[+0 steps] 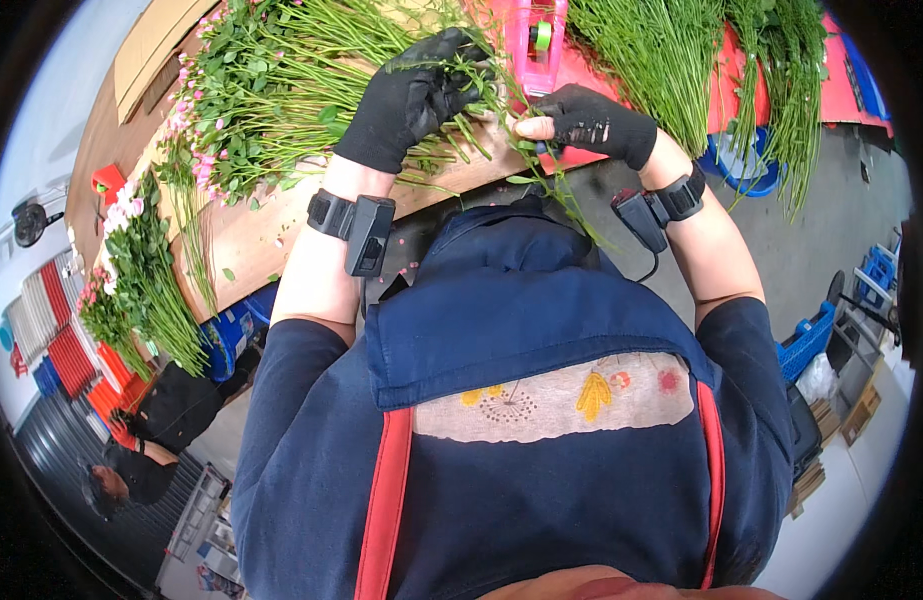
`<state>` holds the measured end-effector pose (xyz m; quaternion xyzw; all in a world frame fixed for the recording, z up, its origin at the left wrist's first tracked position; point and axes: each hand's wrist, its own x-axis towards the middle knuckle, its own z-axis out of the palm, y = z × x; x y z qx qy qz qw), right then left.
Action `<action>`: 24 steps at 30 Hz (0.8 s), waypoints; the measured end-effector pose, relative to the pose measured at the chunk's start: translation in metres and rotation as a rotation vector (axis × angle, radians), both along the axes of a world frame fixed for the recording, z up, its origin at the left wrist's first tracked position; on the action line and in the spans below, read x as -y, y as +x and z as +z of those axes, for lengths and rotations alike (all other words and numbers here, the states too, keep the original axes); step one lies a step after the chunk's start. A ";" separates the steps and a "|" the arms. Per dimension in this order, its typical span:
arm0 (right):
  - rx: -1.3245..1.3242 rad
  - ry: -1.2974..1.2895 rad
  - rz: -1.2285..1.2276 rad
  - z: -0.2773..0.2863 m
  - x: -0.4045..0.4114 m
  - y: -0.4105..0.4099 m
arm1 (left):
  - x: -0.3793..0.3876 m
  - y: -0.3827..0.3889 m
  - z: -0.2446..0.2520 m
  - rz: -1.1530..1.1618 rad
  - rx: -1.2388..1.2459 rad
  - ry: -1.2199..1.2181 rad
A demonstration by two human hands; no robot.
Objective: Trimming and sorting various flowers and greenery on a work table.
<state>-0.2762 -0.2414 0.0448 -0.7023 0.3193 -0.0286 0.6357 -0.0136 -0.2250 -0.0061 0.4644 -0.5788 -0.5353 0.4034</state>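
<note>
My left hand [424, 94], in a black glove, is curled around thin leafy green stems [499, 82] above the table edge. Opposite it, my right hand [585, 124], gloved with a bare thumb tip showing, pinches the same greenery, whose leafy end hangs down towards my apron. A pink tape dispenser [536, 45] with a green core stands just beyond my right hand. Under and left of my left hand lie many pink spray roses [244, 112], their cut stems pointing right. Bundles of long green foliage [649, 67] lie to the right of the dispenser.
More foliage [795, 112] overhangs the table's right end above a blue bucket [746, 161]. Pale pink roses [135, 247] lie at the wooden table's [244, 255] left end, near a red tape dispenser [108, 182]. Another person [168, 420] is at lower left. A blue crate [806, 345] stands at right.
</note>
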 end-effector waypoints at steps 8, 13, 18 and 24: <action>0.280 0.497 -0.436 -0.009 -0.064 0.013 | -0.015 -0.006 0.004 -0.001 -0.848 0.568; 0.163 -0.018 -0.449 -0.012 -0.076 0.006 | -0.044 -0.008 0.005 0.007 -0.952 0.441; 0.235 -0.016 -0.494 -0.015 -0.085 0.000 | -0.077 -0.039 0.053 -0.173 -0.484 0.502; 0.009 -0.209 -0.272 -0.022 -0.093 -0.018 | -0.051 -0.056 0.037 0.019 -0.874 0.553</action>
